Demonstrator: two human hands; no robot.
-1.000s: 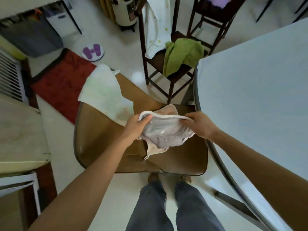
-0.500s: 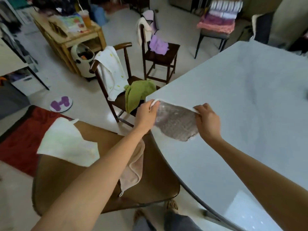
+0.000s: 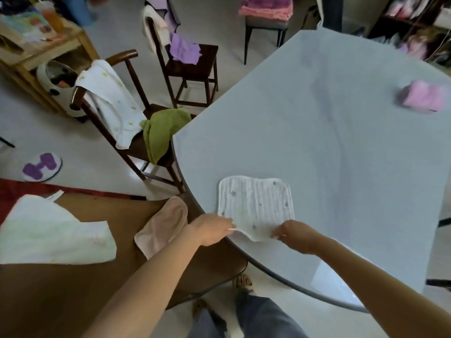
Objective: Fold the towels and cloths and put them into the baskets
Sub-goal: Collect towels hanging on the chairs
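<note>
Lying flat on the bench [image 3: 317,142], the cloth [image 3: 256,206] stretches away from both hands. Left hand [image 3: 211,229] pinches its near left corner; right hand [image 3: 296,236] pinches the near right edge.

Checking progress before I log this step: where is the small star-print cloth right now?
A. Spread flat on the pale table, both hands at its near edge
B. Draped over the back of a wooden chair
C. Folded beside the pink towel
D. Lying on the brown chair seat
A: the star-print cloth lies spread on the table, with the left hand and right hand pinching its near corners.
</note>
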